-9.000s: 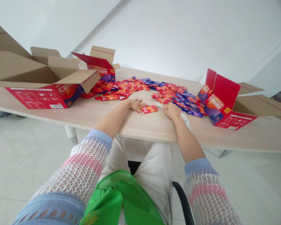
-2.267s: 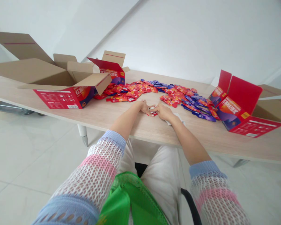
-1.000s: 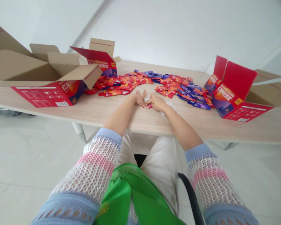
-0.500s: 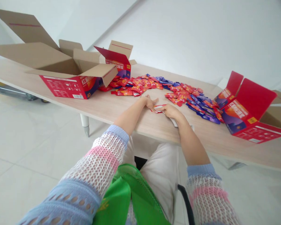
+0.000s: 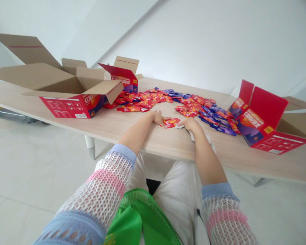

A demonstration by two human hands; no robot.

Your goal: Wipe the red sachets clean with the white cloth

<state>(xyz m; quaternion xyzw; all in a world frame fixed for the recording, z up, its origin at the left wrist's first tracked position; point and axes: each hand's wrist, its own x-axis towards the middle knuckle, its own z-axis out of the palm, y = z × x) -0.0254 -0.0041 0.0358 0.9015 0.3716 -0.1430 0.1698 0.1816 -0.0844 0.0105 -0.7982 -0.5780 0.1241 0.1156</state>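
A red sachet (image 5: 172, 123) lies flat on the wooden table, its printed orange and red face up. My left hand (image 5: 158, 118) rests at the sachet's left end, fingers apart and touching it. At its right end my right hand (image 5: 189, 123) has its fingers closed on a white cloth (image 5: 191, 134), which touches the sachet's edge and trails under my wrist. Beyond my hands, red sachets (image 5: 153, 97) and purple sachets (image 5: 216, 117) lie in an arc of overlapping piles.
A large open carton (image 5: 66, 107) stands at the left, with a smaller red box (image 5: 124, 81) behind it. Another open red box (image 5: 255, 126) stands at the right. The table's front edge (image 5: 168, 154) runs just above my lap. A white wall rises behind.
The sachet between my hands showed a whitish face and now shows its red printed face. My right hand has shifted slightly right with the cloth. The view has tilted up a little.
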